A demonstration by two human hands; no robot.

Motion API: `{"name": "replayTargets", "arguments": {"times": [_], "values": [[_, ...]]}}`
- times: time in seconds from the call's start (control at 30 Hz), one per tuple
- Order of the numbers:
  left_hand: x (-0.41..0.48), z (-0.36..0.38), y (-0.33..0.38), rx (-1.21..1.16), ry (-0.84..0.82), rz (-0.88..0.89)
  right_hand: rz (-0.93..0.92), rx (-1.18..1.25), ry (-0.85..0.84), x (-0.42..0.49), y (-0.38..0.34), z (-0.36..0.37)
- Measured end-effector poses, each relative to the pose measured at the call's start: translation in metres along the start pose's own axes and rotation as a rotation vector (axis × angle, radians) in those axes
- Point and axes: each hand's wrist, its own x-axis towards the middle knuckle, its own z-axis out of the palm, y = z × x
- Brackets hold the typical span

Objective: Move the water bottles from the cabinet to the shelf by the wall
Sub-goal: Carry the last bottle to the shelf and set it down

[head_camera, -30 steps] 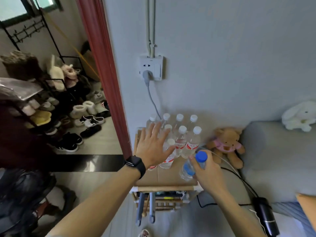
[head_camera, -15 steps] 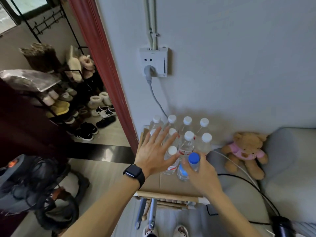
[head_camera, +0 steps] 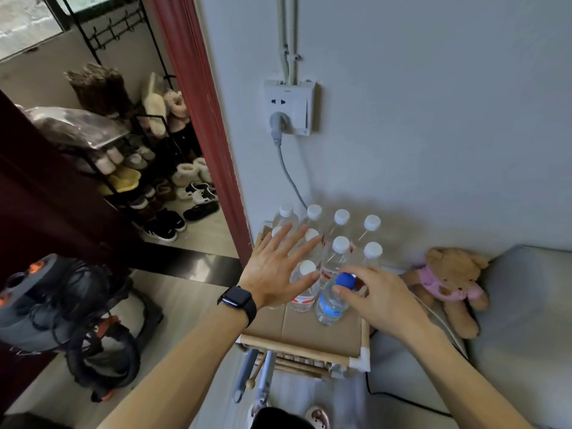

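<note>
Blue-capped bottle point(head_camera: 329, 305), blue label, in grip; white-capped bottles point(head_camera: 340, 244) beyond, red-white labels. Tan teddy bear point(head_camera: 448, 275), pink top, right of grip. Black smartwatch point(head_camera: 236, 297) left.

Water bottles point(head_camera: 335, 258) clear glossy plastic with matt white caps, blue-capped bottle point(head_camera: 329, 308) same clear plastic, shelf point(head_camera: 297, 348) pale smooth wood rails topped with matt brown cardboard point(head_camera: 309, 329), teddy bear point(head_camera: 445, 283) fuzzy plush, wall point(head_camera: 433, 119) matt paint.

- Your daylight comes from the window point(head_camera: 28, 26) at upper left; the room is dim.
- A soft shadow falls on the wall point(head_camera: 433, 119) behind the bottles point(head_camera: 341, 243).
- Wide-angle bending curves your edges; detail looks soft.
</note>
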Motion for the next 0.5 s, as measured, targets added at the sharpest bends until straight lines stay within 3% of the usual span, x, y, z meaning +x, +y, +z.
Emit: {"name": "replayTargets", "arguments": {"times": [0.5], "values": [[-0.002, -0.001, 0.001, 0.012, -0.013, 0.005, -0.072, -0.064, 0.000, 0.000, 0.004, 0.006]]}}
